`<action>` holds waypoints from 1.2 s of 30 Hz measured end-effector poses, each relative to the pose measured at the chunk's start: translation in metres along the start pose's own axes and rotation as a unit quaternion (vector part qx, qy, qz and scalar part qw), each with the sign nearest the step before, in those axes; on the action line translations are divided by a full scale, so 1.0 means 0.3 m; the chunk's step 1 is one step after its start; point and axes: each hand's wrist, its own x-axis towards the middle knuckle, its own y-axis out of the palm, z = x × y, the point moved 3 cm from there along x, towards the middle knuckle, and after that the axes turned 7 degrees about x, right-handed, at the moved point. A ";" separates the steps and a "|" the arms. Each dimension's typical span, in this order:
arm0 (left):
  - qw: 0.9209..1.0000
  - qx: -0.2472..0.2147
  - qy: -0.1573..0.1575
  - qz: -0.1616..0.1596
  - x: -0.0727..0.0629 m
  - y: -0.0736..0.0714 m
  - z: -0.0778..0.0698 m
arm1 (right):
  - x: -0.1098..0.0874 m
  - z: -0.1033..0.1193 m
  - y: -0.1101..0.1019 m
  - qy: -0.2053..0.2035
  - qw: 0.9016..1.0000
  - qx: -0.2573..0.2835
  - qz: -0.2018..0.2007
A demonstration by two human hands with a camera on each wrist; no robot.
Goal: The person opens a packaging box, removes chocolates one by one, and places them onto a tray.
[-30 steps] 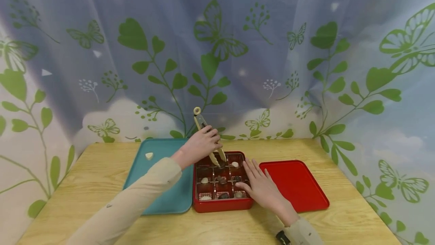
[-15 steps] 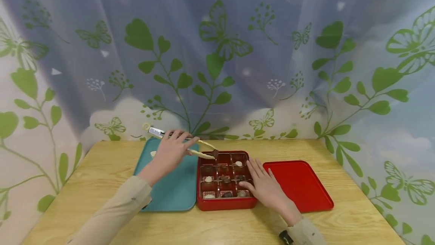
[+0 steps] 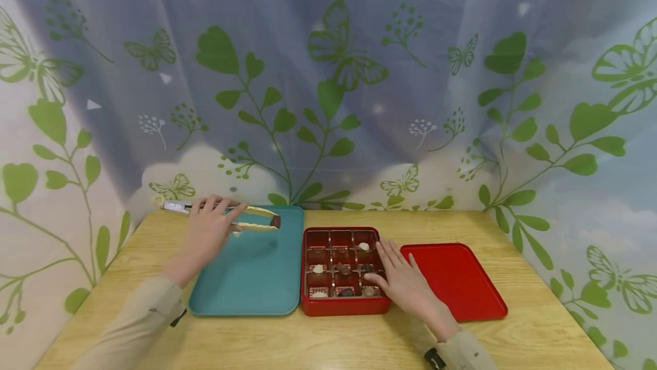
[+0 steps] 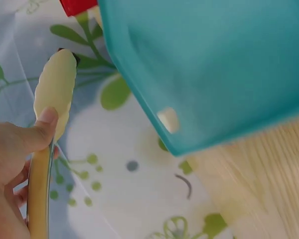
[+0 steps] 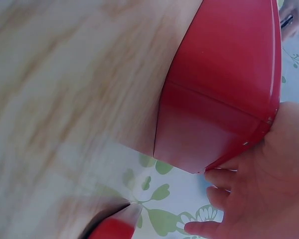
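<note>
Your L hand (image 3: 205,230) grips tongs (image 4: 56,92); choc (image 3: 275,222), prob. tip-held, could drop if squeeze slackens. R hand (image 3: 408,288), straight-fingered, touches box (image 3: 346,307).

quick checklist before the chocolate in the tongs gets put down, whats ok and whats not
1. Left hand grips the tongs: ok.
2. Brown chocolate between the tongs' tips: ok; how firmly, cannot tell.
3. Teal tray has bare room: ok; the white piece lies near a corner.
4. Right hand against the red box: ok, at its right side.
5. Chocolate resting on the tray: not ok, it is held above.
6. Height over the tray: cannot tell.
</note>
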 end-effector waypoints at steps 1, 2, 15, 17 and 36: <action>1.000 0.003 -0.006 0.006 -0.005 0.003 0.013 | 0.000 -0.001 0.000 0.000 1.000 0.000 -0.001; 1.000 0.006 -0.010 0.014 -0.010 0.007 0.025 | 0.001 -0.001 0.001 -0.001 1.000 0.000 -0.001; 0.991 0.051 -0.016 0.125 -0.006 0.100 0.039 | 0.003 -0.005 0.000 -0.004 1.000 0.000 -0.004; 0.990 0.055 -0.018 0.129 0.001 0.112 0.030 | 0.002 -0.004 0.002 -0.005 1.000 0.000 -0.003; 0.987 0.017 -0.047 0.150 -0.010 0.155 0.011 | -0.005 0.003 -0.002 0.001 1.000 0.002 0.000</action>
